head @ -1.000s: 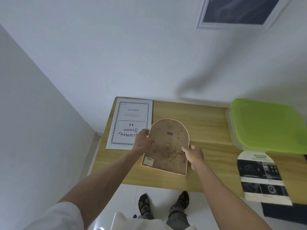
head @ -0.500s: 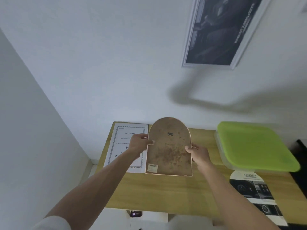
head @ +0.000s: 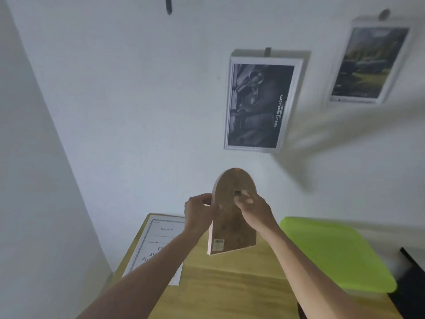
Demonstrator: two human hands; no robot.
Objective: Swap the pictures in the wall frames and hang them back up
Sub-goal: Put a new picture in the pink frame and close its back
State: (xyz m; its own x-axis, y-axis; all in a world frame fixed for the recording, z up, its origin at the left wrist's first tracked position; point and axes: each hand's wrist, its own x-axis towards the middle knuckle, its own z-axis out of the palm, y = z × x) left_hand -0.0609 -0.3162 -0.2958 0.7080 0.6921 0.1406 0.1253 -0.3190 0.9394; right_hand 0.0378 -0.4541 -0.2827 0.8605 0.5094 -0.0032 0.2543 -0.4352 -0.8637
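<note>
Wooden table against white wall

A wooden table stands against the white wall, its left end near the corner. 2 things lie on it: a white certificate sheet with an ornamental border at the left end, and a container with a lime-green lid at the right.

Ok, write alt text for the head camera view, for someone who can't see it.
Both hands, left hand and right hand, hold an arched frame up with its brown back to the camera, above a wooden table. On the white wall hang two framed pictures, with a bare hook upper left.
</note>
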